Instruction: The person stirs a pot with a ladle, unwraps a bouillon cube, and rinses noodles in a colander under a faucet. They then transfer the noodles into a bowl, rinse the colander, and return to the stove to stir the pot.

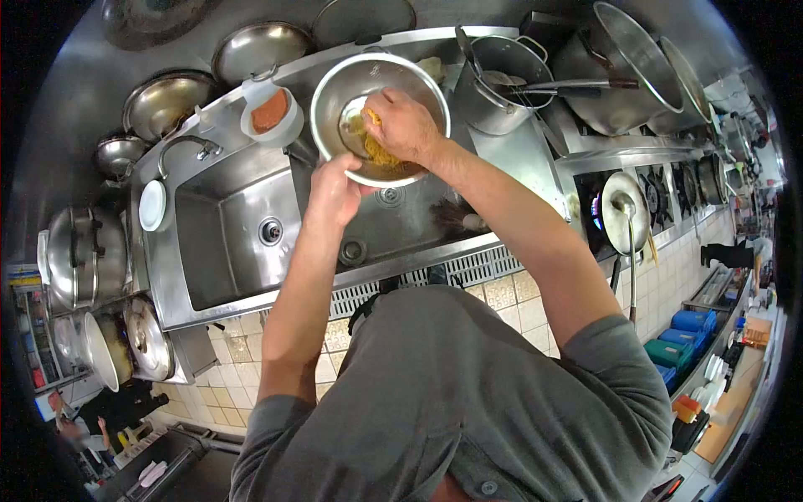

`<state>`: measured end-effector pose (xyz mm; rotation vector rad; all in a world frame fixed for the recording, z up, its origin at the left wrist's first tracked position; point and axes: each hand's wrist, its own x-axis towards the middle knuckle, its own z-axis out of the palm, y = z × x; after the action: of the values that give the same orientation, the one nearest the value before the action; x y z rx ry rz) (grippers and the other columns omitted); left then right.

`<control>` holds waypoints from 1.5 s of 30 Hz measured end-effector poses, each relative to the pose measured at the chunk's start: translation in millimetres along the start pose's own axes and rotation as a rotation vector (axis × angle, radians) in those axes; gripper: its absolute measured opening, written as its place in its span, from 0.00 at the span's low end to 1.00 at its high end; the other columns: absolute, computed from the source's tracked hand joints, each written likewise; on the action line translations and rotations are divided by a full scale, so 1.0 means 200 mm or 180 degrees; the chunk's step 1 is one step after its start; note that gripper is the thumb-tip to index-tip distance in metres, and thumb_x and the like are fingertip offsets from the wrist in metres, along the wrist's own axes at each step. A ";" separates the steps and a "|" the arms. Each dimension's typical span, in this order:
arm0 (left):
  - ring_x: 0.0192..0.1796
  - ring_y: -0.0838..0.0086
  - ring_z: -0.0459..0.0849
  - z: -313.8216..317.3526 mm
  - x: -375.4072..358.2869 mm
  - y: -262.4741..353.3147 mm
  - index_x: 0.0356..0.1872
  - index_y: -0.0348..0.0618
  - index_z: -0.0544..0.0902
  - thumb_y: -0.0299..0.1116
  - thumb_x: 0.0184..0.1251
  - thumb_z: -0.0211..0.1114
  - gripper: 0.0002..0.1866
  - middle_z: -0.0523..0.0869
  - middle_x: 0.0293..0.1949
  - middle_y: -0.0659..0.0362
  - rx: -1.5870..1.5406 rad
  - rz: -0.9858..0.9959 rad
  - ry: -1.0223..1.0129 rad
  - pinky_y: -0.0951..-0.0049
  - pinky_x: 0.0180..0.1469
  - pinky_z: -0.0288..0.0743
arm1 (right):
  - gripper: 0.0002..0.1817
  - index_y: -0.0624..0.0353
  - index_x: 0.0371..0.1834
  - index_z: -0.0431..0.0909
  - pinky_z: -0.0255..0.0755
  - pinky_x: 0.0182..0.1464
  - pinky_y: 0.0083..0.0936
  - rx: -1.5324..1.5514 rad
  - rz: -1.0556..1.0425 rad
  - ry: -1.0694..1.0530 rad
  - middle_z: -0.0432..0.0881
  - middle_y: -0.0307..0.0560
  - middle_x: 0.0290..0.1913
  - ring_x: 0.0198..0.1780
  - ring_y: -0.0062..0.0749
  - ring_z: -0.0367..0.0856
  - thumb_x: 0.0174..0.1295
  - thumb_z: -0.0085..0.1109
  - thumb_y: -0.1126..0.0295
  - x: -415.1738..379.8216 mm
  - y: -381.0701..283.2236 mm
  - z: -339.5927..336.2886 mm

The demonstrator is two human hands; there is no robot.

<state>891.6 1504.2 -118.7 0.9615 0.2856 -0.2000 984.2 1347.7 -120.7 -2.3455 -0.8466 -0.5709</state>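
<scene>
My left grip (pixel 335 191) pinches one steel bowl (pixel 425 88) at twelve o'clock; my right grip (pixel 406 125) curls round yellow food (pixel 381 156) inside it. One white container (pixel 290 130) sits at its nine o'clock.

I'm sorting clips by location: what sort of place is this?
Most likely a restaurant kitchen: it has a deep steel sink, a very large pot and a row of burners.
</scene>
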 end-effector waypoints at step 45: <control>0.76 0.62 0.59 0.36 -0.12 0.22 0.79 0.43 0.44 0.13 0.49 0.51 0.50 0.61 0.72 0.48 0.2881 0.2308 -0.0311 0.63 0.77 0.53 | 0.21 0.62 0.56 0.67 0.77 0.49 0.51 0.1150 0.0330 0.1003 0.74 0.66 0.47 0.47 0.67 0.77 0.62 0.59 0.67 0.11 -0.17 -0.03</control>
<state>891.9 1469.3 -37.8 1.8757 -0.2922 0.3261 974.7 1375.8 -91.6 -1.8973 -0.6197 -0.6610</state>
